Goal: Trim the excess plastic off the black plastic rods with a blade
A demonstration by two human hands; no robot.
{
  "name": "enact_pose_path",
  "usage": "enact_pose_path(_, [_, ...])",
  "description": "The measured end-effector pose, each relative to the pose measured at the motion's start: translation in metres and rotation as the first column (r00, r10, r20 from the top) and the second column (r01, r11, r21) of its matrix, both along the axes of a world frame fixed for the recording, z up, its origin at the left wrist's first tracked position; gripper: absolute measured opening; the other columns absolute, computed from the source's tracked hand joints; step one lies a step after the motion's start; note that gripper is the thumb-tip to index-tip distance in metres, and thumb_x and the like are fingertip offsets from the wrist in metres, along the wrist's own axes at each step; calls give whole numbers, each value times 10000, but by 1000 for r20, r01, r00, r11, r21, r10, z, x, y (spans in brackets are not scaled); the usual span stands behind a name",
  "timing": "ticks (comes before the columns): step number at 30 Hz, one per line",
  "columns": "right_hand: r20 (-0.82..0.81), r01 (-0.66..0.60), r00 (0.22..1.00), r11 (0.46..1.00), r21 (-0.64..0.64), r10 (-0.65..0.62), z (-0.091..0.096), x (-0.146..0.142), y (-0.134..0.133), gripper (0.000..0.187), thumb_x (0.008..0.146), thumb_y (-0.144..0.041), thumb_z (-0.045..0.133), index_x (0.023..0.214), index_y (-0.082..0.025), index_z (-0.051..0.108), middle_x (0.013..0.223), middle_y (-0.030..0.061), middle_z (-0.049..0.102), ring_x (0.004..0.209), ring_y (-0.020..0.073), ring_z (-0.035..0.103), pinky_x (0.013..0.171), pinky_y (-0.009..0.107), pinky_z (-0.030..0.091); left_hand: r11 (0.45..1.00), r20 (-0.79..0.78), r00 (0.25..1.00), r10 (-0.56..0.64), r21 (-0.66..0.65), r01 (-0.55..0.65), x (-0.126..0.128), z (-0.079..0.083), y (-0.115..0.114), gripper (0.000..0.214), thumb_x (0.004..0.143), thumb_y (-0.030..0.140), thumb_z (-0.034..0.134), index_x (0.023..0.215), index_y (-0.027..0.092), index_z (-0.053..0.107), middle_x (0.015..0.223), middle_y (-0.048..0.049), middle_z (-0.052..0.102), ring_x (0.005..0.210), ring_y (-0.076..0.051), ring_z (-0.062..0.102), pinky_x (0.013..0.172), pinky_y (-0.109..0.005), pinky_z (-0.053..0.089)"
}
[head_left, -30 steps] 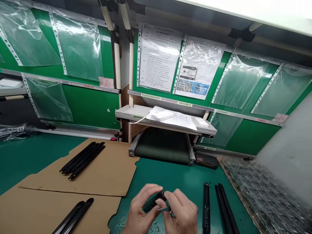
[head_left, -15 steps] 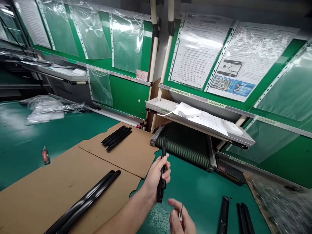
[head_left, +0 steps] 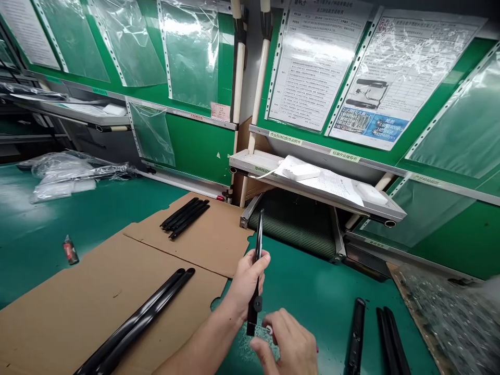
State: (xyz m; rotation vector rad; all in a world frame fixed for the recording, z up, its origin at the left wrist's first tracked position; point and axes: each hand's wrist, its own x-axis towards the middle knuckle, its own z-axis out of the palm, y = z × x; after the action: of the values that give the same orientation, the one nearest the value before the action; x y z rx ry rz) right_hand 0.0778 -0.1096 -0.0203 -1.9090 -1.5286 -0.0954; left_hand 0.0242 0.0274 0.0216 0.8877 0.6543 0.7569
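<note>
My left hand [head_left: 248, 278] is closed around a long, glossy black plastic strip [head_left: 259, 237], which points away from me, with a round lug near its lower end. My right hand [head_left: 289, 338] grips a small hand tool [head_left: 269, 329] with a thin metal tip and a pale handle end; a bit of red shows past the palm. The tip lies across the strip's lower end; whether it touches cannot be told. Beneath this end, pale specks [head_left: 250, 351] are scattered over the green tabletop.
Several black strips [head_left: 185, 219] and two longer ones [head_left: 144, 317] rest on cardboard [head_left: 187, 250] at left. More black strips [head_left: 355, 333] lie at right beside a box of clear plastic [head_left: 449, 317]. A small bottle [head_left: 70, 251] stands far left. A conveyor belt [head_left: 297, 224] runs under a shelf [head_left: 316, 187].
My left hand has turned the strip so its glossy face shows. My right hand has moved up and left, bringing the tool's tip to the strip's lower end. The view has shifted slightly.
</note>
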Motion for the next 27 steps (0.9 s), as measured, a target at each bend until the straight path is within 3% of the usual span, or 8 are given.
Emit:
enact_pose_path(3, [240,-23,971,999,27,16,14,5,9,580,930,-742,278,699,-226,408,634,-19,377,502,145,372,478,302,168,1000,-11,1000,-24,-1,24,1,-1,-2,331,792,452,682,926,223,484,431,143,271,345,-44,194,327,-168,170])
enact_pose_path(6, [318,-80,946,996,37,64,17,10,13,589,916,-761,277,690,-223,356,630,-26,369,496,129,366,475,293,155,999,3,999,-34,-22,34,2,0,-4,347,778,459,692,918,229,472,452,144,256,354,-41,174,329,-168,151])
enact_pose_path(19, [302,-20,953,996,88,-7,3,9,9,570,935,-716,350,656,-221,315,589,-35,333,471,119,332,480,308,143,995,69,997,46,-91,-40,1,8,-9,299,816,426,669,905,229,463,495,131,237,379,-44,192,345,-174,195])
enact_pose_path(27, [275,-68,960,995,74,45,-1,12,10,590,951,-692,350,613,-210,312,546,-31,341,466,124,313,501,323,119,994,88,995,53,-95,-45,2,6,-6,288,811,418,686,888,223,488,486,133,236,362,-39,196,340,-170,193])
